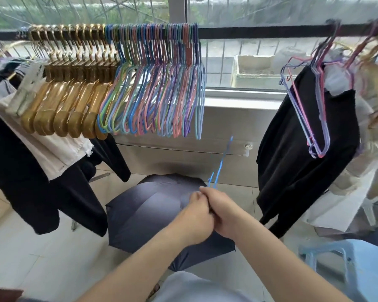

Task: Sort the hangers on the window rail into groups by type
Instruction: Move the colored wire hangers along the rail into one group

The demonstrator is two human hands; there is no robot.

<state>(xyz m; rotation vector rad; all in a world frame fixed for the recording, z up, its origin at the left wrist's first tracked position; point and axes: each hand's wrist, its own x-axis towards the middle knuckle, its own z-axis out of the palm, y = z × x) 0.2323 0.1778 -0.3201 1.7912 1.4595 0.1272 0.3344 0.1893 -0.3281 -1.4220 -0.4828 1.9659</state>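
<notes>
A dark window rail runs across the top. On its left hang several gold hangers packed together, then a dense bunch of thin coloured wire hangers. At the right end a few purple and pink wire hangers hang over a black top. Low in the middle, my left hand and my right hand are pressed together with curled fingers. A thin blue wire hanger sticks up from between them; both hands appear to grip it.
An open dark umbrella lies on the tiled floor under my hands. Black and white clothes hang at the left. Pale garments hang at the far right, with a light blue plastic stool below. A planter sits outside the window.
</notes>
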